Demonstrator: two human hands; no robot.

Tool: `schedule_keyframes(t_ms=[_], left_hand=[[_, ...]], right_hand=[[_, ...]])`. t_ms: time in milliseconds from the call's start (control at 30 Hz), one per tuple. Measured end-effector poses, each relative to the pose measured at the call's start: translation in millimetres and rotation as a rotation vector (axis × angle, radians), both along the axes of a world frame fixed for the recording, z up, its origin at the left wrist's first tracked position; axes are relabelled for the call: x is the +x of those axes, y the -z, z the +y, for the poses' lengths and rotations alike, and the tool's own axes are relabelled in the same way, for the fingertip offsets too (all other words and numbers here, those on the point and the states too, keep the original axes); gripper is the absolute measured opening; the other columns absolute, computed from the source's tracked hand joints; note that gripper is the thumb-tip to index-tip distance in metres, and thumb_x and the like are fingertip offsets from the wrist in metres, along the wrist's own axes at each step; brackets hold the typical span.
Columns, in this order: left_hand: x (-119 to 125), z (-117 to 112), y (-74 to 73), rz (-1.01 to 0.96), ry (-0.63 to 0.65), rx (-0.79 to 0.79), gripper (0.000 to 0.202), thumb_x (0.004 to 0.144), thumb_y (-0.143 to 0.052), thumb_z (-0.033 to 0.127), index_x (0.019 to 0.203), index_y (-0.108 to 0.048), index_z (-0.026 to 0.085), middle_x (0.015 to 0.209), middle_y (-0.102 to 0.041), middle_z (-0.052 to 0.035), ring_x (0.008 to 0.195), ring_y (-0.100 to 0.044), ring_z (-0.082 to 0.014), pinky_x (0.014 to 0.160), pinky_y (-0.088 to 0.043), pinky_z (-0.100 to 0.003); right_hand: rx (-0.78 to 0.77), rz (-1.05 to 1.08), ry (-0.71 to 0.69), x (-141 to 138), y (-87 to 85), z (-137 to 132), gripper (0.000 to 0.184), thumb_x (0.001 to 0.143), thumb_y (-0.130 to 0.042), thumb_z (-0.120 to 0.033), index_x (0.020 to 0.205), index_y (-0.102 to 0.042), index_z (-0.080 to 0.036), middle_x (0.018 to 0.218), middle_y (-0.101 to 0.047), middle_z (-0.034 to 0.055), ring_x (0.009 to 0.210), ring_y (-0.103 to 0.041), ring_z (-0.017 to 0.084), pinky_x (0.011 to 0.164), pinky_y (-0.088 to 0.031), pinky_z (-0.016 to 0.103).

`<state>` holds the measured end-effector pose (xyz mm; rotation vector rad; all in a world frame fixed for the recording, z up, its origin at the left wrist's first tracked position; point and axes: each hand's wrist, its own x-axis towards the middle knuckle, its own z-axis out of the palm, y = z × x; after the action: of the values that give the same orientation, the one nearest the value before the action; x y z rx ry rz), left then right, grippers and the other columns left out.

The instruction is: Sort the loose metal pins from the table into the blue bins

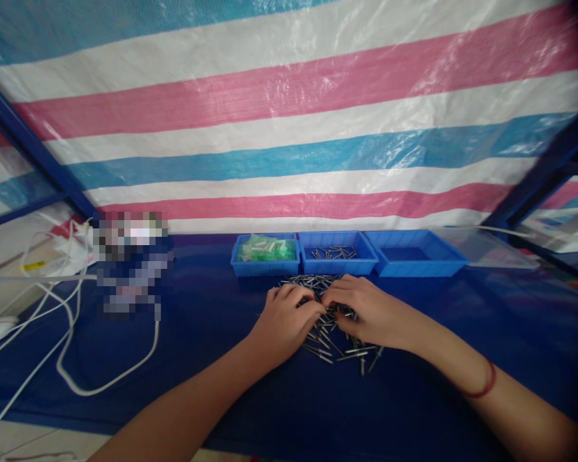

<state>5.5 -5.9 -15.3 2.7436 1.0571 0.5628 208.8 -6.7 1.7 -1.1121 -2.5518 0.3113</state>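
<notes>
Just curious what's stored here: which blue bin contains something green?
The left bin: it holds green material. The middle bin holds metal pins; the right bin shows no green.

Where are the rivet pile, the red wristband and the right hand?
Rivet pile (pixel 324 335), head view: its near part.
Red wristband (pixel 490 381), head view: the band itself.
Right hand (pixel 368 306), head view: its back.

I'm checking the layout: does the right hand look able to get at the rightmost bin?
Probably yes: the rightmost bin sits just beyond the right hand, open on top, with nothing visibly blocking the way.
</notes>
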Motion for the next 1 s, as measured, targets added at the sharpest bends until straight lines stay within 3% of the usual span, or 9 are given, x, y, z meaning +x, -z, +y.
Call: schedule_keyframes(t_ms=[267,500,633,800,900,1000], left_hand=[[0.6,0.2,1.0,-0.021,-0.048,-0.036,0.023,0.094,-0.040,0.023,0.106,-0.060,0.025,0.107,-0.059,-0.0045,0.104,-0.047,-0.0219,0.087,-0.036,-0.038],[0.9,-0.1,0.3,-0.032,-0.046,-0.039,0.022,0.094,-0.041,0.023,0.106,-0.059,0.024,0.106,-0.059,-0.0039,0.103,-0.049,-0.0214,0.087,-0.037,-0.037],[0.3,1.2,1.6,-0.079,-0.047,-0.025,0.021,0.093,-0.042,0.025,0.107,-0.058,0.021,0.105,-0.060,-0.0056,0.102,-0.049,-0.0214,0.088,-0.038,-0.036],[0.0,2.0,-0.9,-0.133,-0.093,-0.018,0.025,0.095,-0.038,0.027,0.098,-0.060,0.017,0.095,-0.062,-0.0059,0.094,-0.052,-0.0203,0.085,-0.039,-0.035],[0.7,1.9,-2.9,-0.164,-0.083,-0.051,0.030,0.097,-0.034,0.026,0.087,-0.060,0.016,0.086,-0.062,-0.0049,0.085,-0.053,-0.0183,0.081,-0.040,-0.033],[1.8,1.9,-4.1,-0.287,-0.070,-0.105,0.030,0.097,-0.032,0.025,0.089,-0.060,0.016,0.085,-0.062,-0.0049,0.084,-0.054,-0.0172,0.079,-0.041,-0.030]], right_hand=[[0.017,-0.022,0.033,0.6,1.7,2.0,0.007,0.080,-0.056,-0.017,0.082,-0.062,-0.020,0.081,-0.063,0.0037,0.079,-0.055,0.019,0.074,-0.039,0.033],[0.043,-0.038,0.045,-3.8,5.8,2.4,0.008,0.082,-0.054,-0.017,0.078,-0.061,-0.019,0.077,-0.061,0.0033,0.079,-0.054,0.018,0.070,-0.038,0.032],[-0.010,0.147,0.081,-5.1,3.4,1.2,0.008,0.081,-0.052,-0.013,0.079,-0.059,-0.018,0.078,-0.060,0.0028,0.078,-0.054,0.016,0.071,-0.040,0.030],[-0.159,0.411,0.142,-6.9,0.9,-2.3,0.009,0.084,-0.049,-0.019,0.081,-0.057,-0.020,0.070,-0.058,-0.0007,0.061,-0.050,0.012,0.057,-0.040,0.025],[-0.243,0.550,0.147,-10.9,3.3,-4.5,0.010,0.086,-0.050,-0.026,0.084,-0.058,-0.020,0.075,-0.062,0.0007,0.065,-0.054,0.013,0.058,-0.042,0.025],[-0.292,0.615,0.113,-16.7,5.3,-6.8,0.010,0.085,-0.052,-0.026,0.084,-0.060,-0.019,0.081,-0.064,0.0022,0.070,-0.057,0.013,0.062,-0.045,0.025]])
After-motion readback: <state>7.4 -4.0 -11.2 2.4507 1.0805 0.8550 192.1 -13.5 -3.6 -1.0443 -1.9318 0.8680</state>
